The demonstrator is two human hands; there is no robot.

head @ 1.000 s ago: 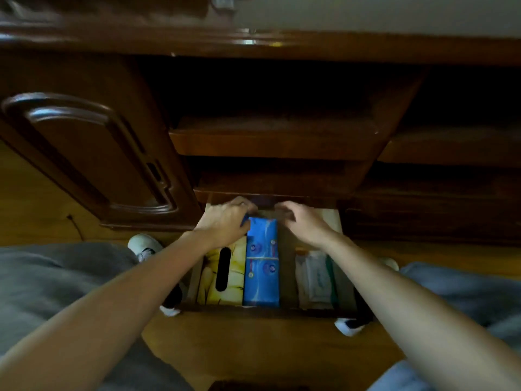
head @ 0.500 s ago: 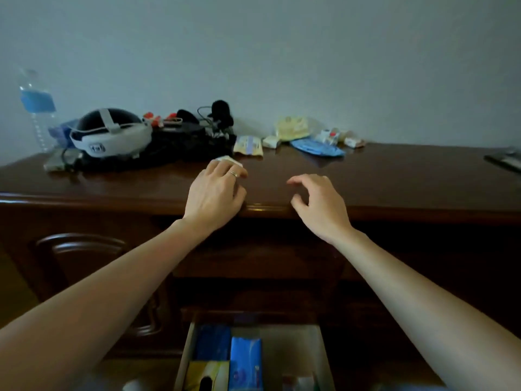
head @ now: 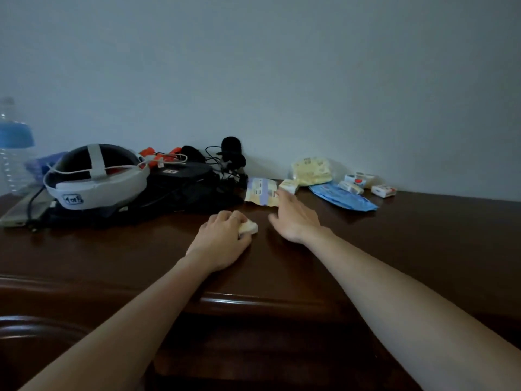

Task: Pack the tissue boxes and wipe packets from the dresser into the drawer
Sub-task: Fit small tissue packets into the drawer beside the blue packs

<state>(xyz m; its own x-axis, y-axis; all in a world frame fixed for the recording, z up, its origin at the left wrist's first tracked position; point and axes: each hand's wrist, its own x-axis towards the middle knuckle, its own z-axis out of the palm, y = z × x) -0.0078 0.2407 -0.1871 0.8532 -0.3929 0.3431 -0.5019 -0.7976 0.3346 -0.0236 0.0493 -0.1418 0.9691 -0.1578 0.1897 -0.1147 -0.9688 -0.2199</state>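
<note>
On dresser (head: 394, 249): left hand (head: 222, 241) grips packet (head: 249, 227).

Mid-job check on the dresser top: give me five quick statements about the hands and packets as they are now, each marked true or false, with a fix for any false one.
1. The left hand grips a small pale packet. True.
2. The right hand holds the blue packet. False: it is open with fingers spread, reaching toward the striped packet, and the blue packet lies apart to its right.
3. A headset sits on the dresser to the left of the hands. True.
4. The bottle stands at the right end of the dresser. False: it is at the far left edge.
5. Several small packets lie near the wall beside the blue packet. True.
</note>
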